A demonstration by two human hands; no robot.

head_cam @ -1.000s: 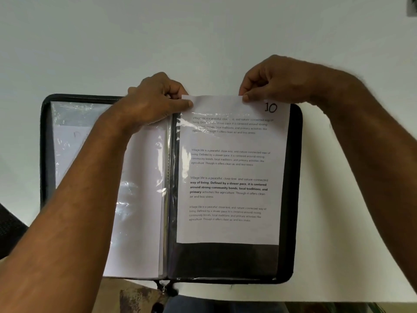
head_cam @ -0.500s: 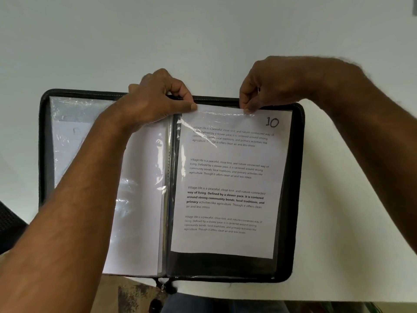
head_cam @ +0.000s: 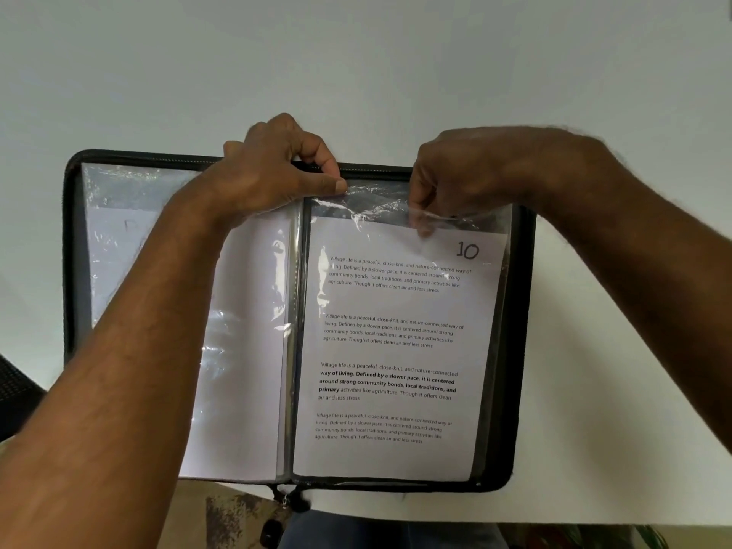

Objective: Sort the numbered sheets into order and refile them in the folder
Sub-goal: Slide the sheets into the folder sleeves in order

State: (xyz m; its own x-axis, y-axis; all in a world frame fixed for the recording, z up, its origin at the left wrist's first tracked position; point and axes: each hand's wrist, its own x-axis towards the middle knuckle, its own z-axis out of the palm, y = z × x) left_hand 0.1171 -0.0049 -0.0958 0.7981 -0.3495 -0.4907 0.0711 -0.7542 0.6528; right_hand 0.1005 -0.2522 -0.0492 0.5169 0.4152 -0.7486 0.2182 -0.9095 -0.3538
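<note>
The sheet (head_cam: 396, 350), marked "10" at its top right corner, sits inside the clear sleeve (head_cam: 376, 208) on the right half of the open folder (head_cam: 519, 350). Its lower edge reaches the bottom of the sleeve. A second ago its top edge stood above the sleeve mouth and a dark band of bare sleeve showed below it; half a second ago the band was narrower. The sheet has thus slid fully down, and its top edge now lies below the sleeve mouth.

The left hand (head_cam: 273, 172) pinches the crinkled upper edge of the sleeve near the spine, thumb against curled forefinger. The right hand (head_cam: 467, 180) has its fingers curled at the sleeve mouth, right of centre; its fingertips (head_cam: 424, 227) show through the plastic, touching the top edge of the sheet. Earlier this hand pinched the sheet's top edge above the sleeve; whether it grips the sheet, the plastic or both now cannot be told.

On the left half of the folder, another sleeve (head_cam: 245, 350) holds a white sheet, partly hidden by the left forearm.

The folder lies flat on a white table (head_cam: 594, 429), its near edge close to the table's edge. Its zip pulls (head_cam: 287, 499) hang over that edge at the spine.
</note>
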